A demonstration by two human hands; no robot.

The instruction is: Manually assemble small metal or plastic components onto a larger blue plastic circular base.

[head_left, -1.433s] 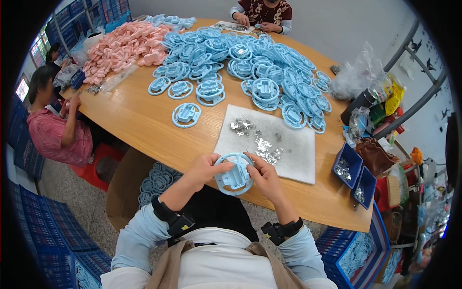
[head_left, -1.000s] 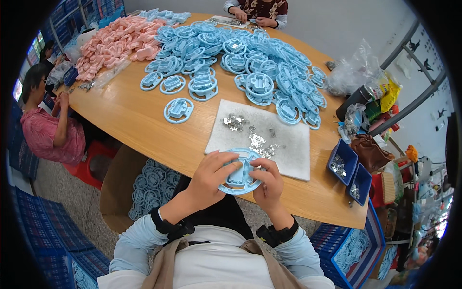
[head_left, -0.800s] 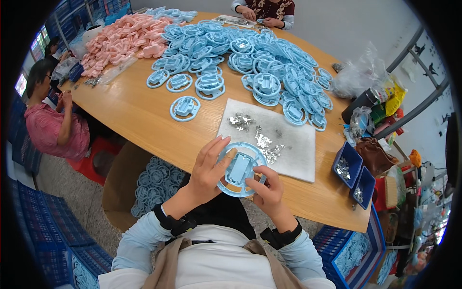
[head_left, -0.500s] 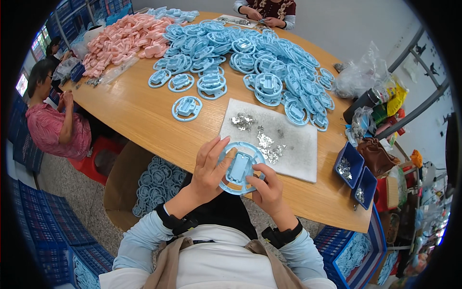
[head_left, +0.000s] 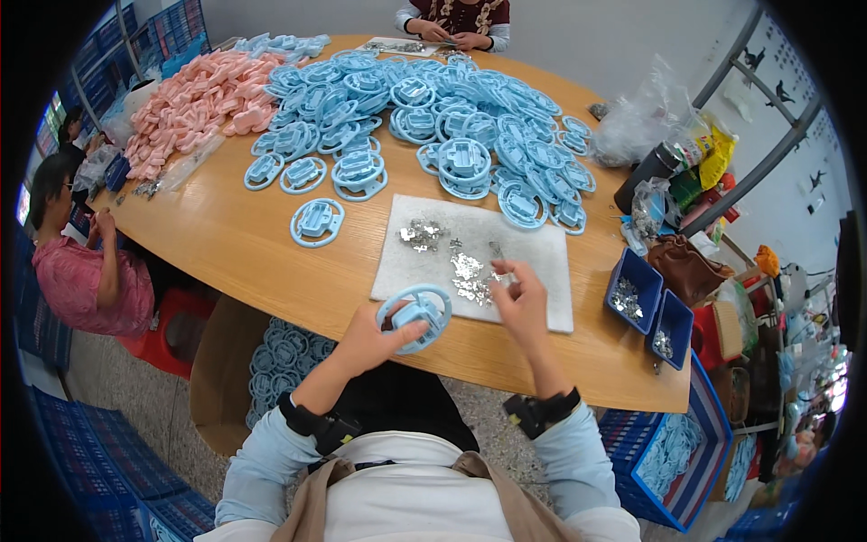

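Observation:
My left hand (head_left: 366, 341) grips a round light-blue plastic part (head_left: 438, 307), shaped like a small steering wheel, at its left rim with the thumb across it. The part is tilted above the table's near edge. My right hand (head_left: 524, 305) reaches over a white mat (head_left: 546, 237), beside a scatter of small shiny metal pieces (head_left: 468, 271). Its thumb and index finger are bent and apart, with nothing visible between them. A second cluster of metal pieces (head_left: 421, 235) lies toward the mat's far left.
A heap of blue wheel parts (head_left: 361, 99) and a pile of pink parts (head_left: 194, 104) cover the far table. Two blue bins (head_left: 643, 271) hold metal pieces at right. A cardboard box (head_left: 217, 379) of blue parts stands below left. Other people sit left and across.
My right hand has left the blue wheel part and moved right over the metal pieces. My left hand alone holds the part, now more tilted. The whole view has shifted somewhat.

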